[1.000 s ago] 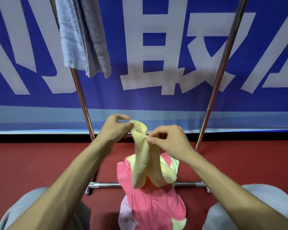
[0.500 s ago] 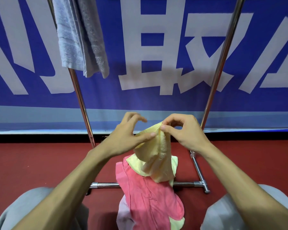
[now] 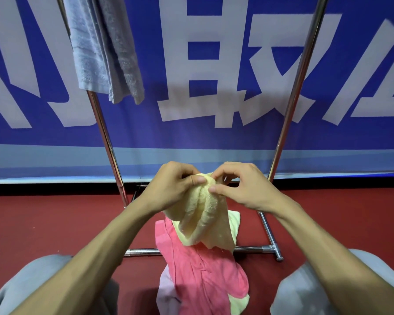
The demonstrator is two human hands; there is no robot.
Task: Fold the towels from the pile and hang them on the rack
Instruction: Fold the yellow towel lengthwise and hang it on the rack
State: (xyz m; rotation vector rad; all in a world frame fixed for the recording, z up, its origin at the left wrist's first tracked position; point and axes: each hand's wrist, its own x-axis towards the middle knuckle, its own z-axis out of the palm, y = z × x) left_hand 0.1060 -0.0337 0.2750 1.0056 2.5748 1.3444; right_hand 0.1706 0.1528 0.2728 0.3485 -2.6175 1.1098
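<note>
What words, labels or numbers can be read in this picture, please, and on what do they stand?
"取": big white character, top cut off, on the blue banner.
Its left neighbour and right neighbour: too cropped to read.
Grey towel, yellow towel, rack: no text visible.

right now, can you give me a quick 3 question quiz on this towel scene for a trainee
1. True or false: both the left-hand grip and right-hand grip pinch the pale yellow terry towel.
2. Which lies on the red floor: A pink cloth towel, B black towel, C brown towel?
3. The grey-blue terry towel hangs near the chrome metal rack's ___ upright.
Key: 1 true; 2 A; 3 left.
</note>
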